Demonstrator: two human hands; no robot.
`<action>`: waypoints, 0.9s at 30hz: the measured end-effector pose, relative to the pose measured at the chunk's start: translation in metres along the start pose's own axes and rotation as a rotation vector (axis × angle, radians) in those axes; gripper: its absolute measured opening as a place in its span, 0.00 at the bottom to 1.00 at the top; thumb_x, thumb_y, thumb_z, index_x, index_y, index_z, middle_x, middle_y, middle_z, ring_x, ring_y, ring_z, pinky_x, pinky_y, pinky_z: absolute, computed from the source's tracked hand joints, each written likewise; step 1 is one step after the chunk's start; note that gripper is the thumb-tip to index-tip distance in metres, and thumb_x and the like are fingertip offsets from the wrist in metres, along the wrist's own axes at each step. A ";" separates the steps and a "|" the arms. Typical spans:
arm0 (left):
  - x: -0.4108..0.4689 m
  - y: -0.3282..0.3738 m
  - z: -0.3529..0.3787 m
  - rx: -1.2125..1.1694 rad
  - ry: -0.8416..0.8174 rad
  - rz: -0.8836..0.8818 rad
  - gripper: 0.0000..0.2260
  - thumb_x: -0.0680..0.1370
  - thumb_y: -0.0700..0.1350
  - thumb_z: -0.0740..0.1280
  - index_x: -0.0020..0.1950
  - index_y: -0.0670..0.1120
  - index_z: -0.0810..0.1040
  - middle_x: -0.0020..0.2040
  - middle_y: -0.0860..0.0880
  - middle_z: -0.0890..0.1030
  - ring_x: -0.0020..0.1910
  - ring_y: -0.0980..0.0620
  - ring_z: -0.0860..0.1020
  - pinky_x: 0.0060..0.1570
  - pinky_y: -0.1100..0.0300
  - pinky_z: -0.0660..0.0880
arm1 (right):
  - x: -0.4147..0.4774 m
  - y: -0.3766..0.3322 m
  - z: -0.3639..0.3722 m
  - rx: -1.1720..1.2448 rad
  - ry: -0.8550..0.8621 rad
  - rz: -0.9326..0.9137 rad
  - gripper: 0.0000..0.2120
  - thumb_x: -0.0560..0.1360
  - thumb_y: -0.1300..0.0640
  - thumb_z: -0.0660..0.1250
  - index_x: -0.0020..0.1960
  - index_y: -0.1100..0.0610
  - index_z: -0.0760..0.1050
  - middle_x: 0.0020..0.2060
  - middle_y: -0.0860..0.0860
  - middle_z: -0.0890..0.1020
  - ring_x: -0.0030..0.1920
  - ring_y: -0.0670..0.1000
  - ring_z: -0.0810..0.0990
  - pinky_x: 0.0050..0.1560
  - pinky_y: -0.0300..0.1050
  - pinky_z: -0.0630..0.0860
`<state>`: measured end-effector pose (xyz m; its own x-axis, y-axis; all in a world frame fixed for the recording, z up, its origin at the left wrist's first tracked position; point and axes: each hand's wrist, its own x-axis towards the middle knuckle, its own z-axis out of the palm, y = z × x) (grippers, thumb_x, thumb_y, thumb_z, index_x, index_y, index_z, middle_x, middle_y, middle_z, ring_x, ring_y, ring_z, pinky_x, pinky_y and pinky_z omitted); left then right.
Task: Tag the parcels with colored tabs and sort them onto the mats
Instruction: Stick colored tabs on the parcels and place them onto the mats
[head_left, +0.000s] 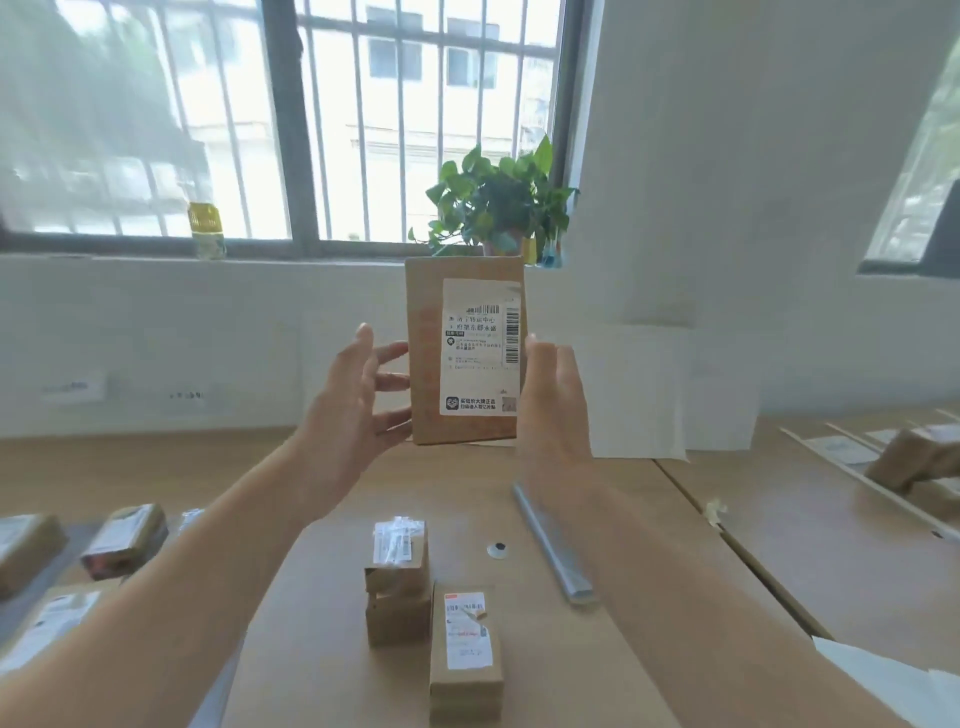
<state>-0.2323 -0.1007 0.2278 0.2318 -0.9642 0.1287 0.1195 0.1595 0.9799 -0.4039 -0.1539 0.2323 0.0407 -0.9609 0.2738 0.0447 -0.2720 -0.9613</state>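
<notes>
Head view, parcel (465, 353) upright, pressed between left hand (353, 410), right hand (553, 410)

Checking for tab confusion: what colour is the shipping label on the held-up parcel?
White label with black print, on the brown parcel; head view shows it.

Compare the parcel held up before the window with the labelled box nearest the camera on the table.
The held parcel stands upright in the air between the left hand and right hand; the near box lies flat on the table, untouched. The held parcel's face looks broad; the near box looks narrow and long. The near box's label has red marks; the held parcel's looks black and white. Both are brown cardboard with white labels.
</notes>
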 end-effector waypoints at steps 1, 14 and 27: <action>-0.004 0.012 0.001 0.012 -0.003 0.022 0.33 0.72 0.72 0.56 0.72 0.56 0.74 0.62 0.42 0.74 0.60 0.37 0.81 0.66 0.43 0.75 | -0.001 -0.010 0.001 0.010 -0.014 -0.010 0.21 0.81 0.41 0.56 0.57 0.59 0.71 0.45 0.50 0.83 0.48 0.50 0.84 0.39 0.42 0.78; -0.035 0.108 0.021 0.024 0.185 0.228 0.26 0.81 0.70 0.48 0.62 0.60 0.81 0.56 0.44 0.81 0.49 0.42 0.83 0.59 0.42 0.79 | -0.015 -0.090 0.016 0.188 -0.126 -0.114 0.24 0.74 0.36 0.57 0.57 0.54 0.71 0.47 0.48 0.84 0.53 0.52 0.85 0.54 0.54 0.81; -0.059 0.118 0.006 -0.011 0.244 0.227 0.23 0.80 0.69 0.53 0.56 0.58 0.82 0.59 0.47 0.82 0.47 0.41 0.83 0.50 0.46 0.78 | -0.026 -0.098 0.038 0.239 -0.226 -0.119 0.25 0.72 0.37 0.57 0.66 0.43 0.72 0.52 0.49 0.85 0.53 0.50 0.86 0.54 0.61 0.84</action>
<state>-0.2379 -0.0261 0.3363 0.4776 -0.8249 0.3023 0.0488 0.3684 0.9284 -0.3717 -0.1006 0.3209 0.2403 -0.8803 0.4091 0.2938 -0.3357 -0.8949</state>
